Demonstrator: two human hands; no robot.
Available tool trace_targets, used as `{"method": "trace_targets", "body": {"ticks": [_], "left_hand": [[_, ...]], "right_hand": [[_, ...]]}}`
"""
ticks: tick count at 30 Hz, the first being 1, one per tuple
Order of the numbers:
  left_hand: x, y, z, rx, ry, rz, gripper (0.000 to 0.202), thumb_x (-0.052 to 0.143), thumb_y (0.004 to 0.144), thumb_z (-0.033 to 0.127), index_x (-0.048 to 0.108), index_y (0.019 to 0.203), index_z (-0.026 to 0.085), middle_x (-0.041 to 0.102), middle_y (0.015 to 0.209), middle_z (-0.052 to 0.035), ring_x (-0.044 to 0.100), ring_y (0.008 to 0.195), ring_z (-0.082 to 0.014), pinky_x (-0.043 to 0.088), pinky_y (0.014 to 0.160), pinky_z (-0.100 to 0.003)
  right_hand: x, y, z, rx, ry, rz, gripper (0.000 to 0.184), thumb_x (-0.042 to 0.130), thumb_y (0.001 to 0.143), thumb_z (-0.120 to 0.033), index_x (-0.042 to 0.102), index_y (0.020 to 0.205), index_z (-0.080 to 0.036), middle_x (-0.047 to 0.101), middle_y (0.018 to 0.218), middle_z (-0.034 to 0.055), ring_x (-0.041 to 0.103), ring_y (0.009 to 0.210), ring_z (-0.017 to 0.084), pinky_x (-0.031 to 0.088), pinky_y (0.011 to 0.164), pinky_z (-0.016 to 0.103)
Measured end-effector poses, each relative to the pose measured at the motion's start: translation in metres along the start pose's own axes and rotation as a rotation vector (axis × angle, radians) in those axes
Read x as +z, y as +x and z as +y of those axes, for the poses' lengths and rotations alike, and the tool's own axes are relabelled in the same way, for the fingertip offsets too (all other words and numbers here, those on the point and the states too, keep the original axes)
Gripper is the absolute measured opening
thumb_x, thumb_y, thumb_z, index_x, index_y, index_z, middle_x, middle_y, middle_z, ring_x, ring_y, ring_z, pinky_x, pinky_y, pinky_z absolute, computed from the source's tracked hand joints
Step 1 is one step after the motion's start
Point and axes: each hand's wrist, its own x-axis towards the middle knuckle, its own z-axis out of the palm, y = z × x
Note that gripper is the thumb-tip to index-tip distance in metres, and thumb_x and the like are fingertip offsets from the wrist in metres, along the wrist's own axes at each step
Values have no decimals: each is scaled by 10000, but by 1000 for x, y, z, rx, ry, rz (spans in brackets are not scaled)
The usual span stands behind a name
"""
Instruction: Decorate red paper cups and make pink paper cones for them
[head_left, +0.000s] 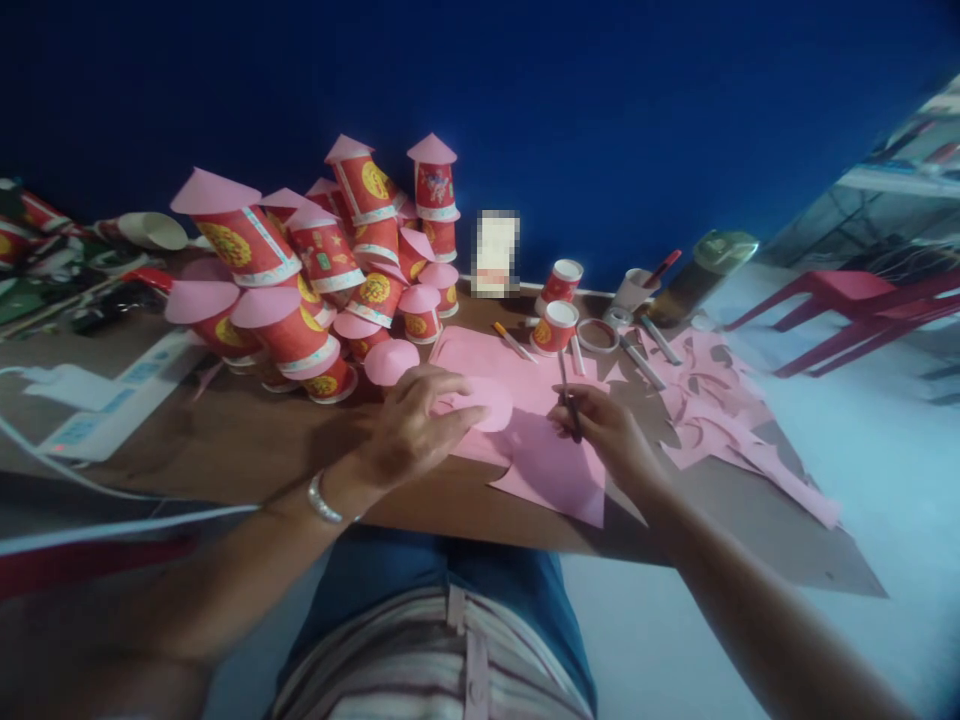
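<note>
Between the thumb and fingers of my left hand (420, 425) is a round pink paper disc (491, 405), held above the pink sheets. My right hand (596, 420) grips a pair of scissors (566, 385), blades pointing away from me, a little right of the disc. Below both hands lie flat pink paper sheets (559, 475), one with a cut edge. Just beyond my left hand sits a pink paper cone (391, 360). The inside of my left palm is partly hidden.
Red paper cups with pink cone roofs (322, 250) are stacked at the back left. Two red cups (555, 328), a tape roll (598, 336) and markers stand behind the sheets. Pink scraps (712, 400) cover the right side. A power strip (124, 395) lies left; a red stool (862, 300) stands right.
</note>
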Motion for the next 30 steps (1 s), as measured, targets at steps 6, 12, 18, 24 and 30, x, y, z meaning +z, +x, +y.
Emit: {"method": "trace_targets", "body": {"ticks": [6, 12, 18, 24, 30], "left_hand": [[36, 10, -14, 184, -92, 45, 365, 784, 836, 153, 683, 1158, 293, 651, 1051, -26, 580, 1067, -187, 507, 1017, -360], [61, 10, -21, -109, -284, -18, 420, 597, 950, 120, 599, 1337, 285, 644, 1190, -75, 633, 1041, -175, 532, 983, -366], [66, 25, -23, -994, -1078, -243, 457, 505, 978, 554, 694, 1103, 158, 683, 1019, -96, 652, 797, -161, 534, 631, -255], [81, 39, -20, -1221, -1225, -414, 402, 893, 648, 418, 722, 845, 113, 650, 697, -31, 518, 566, -101, 396, 508, -225], [108, 43, -32, -1376, -1367, 55, 426, 911, 610, 403, 709, 866, 129, 708, 786, -46, 613, 663, -126, 449, 571, -245]], "right_hand": [[30, 11, -19, 120, 502, -54, 462, 908, 659, -385, 668, 1012, -209, 669, 812, -12, 649, 733, 142, 518, 648, 265], [32, 26, -11, -4, 442, 31, 479, 921, 617, -341, 647, 992, -222, 647, 696, -57, 609, 620, 120, 466, 589, 252], [23, 35, -4, -67, 332, 60, 499, 906, 644, -366, 635, 1041, -234, 658, 718, -61, 638, 631, 126, 463, 574, 245], [27, 39, 5, -143, 208, 121, 463, 828, 754, -441, 629, 1122, -241, 643, 781, -40, 604, 672, 124, 485, 588, 251], [19, 33, 11, -124, 110, 178, 399, 739, 848, -468, 618, 1142, -226, 646, 802, -23, 589, 679, 120, 510, 619, 258]]}}
